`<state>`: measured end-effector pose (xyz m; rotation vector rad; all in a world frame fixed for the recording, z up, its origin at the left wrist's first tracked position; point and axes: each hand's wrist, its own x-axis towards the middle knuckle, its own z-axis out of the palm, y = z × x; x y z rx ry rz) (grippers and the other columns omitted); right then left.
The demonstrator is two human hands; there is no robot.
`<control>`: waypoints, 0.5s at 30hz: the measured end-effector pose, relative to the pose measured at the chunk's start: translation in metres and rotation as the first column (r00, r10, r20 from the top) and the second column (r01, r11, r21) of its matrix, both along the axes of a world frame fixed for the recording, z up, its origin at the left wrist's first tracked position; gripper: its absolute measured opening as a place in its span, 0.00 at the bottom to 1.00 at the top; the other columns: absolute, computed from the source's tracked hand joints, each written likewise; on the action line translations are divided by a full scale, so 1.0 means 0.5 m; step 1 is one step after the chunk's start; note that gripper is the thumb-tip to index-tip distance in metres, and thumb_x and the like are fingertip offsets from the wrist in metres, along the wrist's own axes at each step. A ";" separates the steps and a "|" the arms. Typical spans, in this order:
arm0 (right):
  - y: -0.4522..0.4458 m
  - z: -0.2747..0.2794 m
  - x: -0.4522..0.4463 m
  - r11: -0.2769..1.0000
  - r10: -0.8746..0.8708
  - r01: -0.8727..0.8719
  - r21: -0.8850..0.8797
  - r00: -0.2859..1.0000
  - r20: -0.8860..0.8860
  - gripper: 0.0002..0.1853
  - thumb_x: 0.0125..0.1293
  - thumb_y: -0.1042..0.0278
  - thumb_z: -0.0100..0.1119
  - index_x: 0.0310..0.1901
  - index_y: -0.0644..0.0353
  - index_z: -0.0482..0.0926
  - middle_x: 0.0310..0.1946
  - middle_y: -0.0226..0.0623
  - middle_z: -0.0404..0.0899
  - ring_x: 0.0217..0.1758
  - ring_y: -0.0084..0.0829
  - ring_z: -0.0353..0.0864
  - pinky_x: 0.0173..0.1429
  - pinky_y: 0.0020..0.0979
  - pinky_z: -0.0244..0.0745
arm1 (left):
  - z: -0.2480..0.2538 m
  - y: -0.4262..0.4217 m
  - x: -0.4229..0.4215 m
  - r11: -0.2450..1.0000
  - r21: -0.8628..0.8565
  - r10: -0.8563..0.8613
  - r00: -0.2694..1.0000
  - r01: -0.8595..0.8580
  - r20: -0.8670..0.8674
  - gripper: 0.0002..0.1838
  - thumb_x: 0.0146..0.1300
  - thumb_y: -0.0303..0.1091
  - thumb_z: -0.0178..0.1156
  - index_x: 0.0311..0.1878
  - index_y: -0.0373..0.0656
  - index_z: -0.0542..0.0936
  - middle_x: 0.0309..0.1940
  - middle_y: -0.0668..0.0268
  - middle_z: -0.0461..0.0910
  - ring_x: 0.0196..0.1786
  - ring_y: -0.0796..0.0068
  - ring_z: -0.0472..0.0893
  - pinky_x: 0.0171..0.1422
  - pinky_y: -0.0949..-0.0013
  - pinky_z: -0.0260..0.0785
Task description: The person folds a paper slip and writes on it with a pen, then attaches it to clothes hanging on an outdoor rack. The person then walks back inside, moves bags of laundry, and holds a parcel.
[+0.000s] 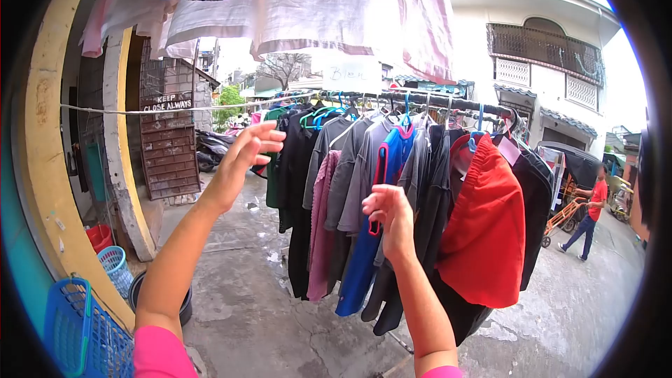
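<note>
I have the left hand [241, 161] raised at nine o'clock, fingers spread and slightly curled around nothing. The right hand [393, 218] sits between four and five, fingers half bent, with nothing I can see in them; I cannot tell whether they touch the blue garment [395, 161] behind. That hangs from two o'clock down to six, packed beside grey tops [355, 168] under the rail [465, 103].

Depth worries me most: if I misjudge it through this bowed view, the fingers could hook a neighbouring garment. With the hangers this crowded, a sideways tug could tangle them or drop cloth onto the ground [238, 259], where patches look damp. The red garment [486, 231] bulges at four o'clock, so a wide right forearm could brush it. Lifting the left fingers carelessly could snag the cord [224, 106] at ten.
</note>
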<state>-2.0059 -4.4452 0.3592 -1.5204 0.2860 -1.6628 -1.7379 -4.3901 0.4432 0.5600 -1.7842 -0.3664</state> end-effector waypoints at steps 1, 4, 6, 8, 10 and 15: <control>0.005 -0.065 -0.007 0.998 -0.017 0.023 0.064 0.996 -0.082 0.17 0.66 0.53 0.40 0.39 0.58 0.73 0.29 0.31 0.77 0.31 0.19 0.73 0.36 0.21 0.63 | -0.053 0.002 0.026 0.999 0.038 0.024 0.999 -0.025 0.034 0.29 0.63 0.56 0.40 0.57 0.41 0.64 0.50 0.60 0.71 0.52 0.73 0.70 0.54 0.70 0.60; 0.012 -0.305 -0.019 0.920 0.044 0.094 0.381 0.940 -0.338 0.13 0.64 0.57 0.46 0.40 0.57 0.74 0.30 0.29 0.77 0.32 0.18 0.73 0.35 0.21 0.63 | -0.240 -0.001 0.107 0.945 0.328 0.022 0.999 -0.010 -0.033 0.17 0.65 0.42 0.44 0.51 0.41 0.70 0.42 0.63 0.76 0.46 0.73 0.74 0.49 0.71 0.64; 0.041 -0.492 -0.037 0.768 0.159 0.150 0.622 0.897 -0.412 0.13 0.63 0.56 0.47 0.42 0.55 0.73 0.31 0.29 0.77 0.33 0.19 0.73 0.36 0.21 0.64 | -0.398 -0.004 0.154 0.809 0.588 0.110 0.977 0.018 -0.182 0.14 0.64 0.38 0.46 0.49 0.43 0.71 0.41 0.64 0.77 0.44 0.76 0.75 0.46 0.72 0.65; 0.112 -0.712 -0.067 0.540 0.167 0.244 0.805 0.907 -0.387 0.13 0.62 0.57 0.48 0.43 0.54 0.72 0.31 0.30 0.77 0.32 0.20 0.73 0.35 0.23 0.65 | -0.580 -0.001 0.196 0.665 0.745 0.291 0.937 -0.054 -0.192 0.14 0.63 0.39 0.48 0.48 0.44 0.71 0.41 0.67 0.77 0.42 0.79 0.75 0.43 0.75 0.64; 0.237 -0.960 -0.109 0.254 0.020 0.292 0.922 0.951 -0.307 0.10 0.61 0.60 0.49 0.40 0.54 0.72 0.30 0.30 0.77 0.28 0.21 0.73 0.29 0.24 0.65 | -0.760 0.036 0.226 0.468 0.879 0.418 0.899 -0.088 -0.133 0.14 0.61 0.37 0.49 0.50 0.48 0.70 0.42 0.69 0.76 0.43 0.80 0.74 0.41 0.76 0.63; 0.782 -1.458 -0.255 -0.577 0.076 0.443 0.686 0.866 -0.495 0.09 0.58 0.64 0.49 0.26 0.57 0.76 0.26 0.36 0.78 0.24 0.30 0.77 0.24 0.35 0.70 | -1.112 0.169 0.232 -0.022 0.999 0.441 0.897 0.043 -0.029 0.14 0.59 0.34 0.50 0.49 0.53 0.70 0.41 0.69 0.77 0.42 0.77 0.75 0.38 0.69 0.65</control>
